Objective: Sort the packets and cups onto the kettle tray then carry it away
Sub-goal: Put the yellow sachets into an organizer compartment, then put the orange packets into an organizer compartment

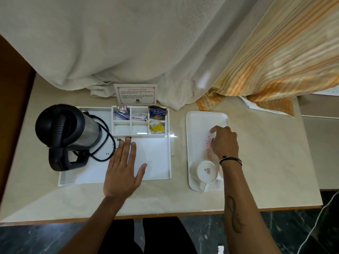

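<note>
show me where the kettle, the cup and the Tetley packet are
kettle (pixel 60 123), head view, on its black lid
cup (pixel 207 171), head view, on its upturned base
Tetley packet (pixel 157 112), head view, on its blue front

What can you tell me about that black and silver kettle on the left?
The kettle stands upright at the left end of the white kettle tray, seen from above. Its body looks like brushed steel, with a black lid on top and a thick black handle pointing toward the person. A black cord loops loosely on the tray beside it, to its right. The compartment organiser sits further right. The left hand lies flat on the tray nearby, not touching the kettle.
</note>
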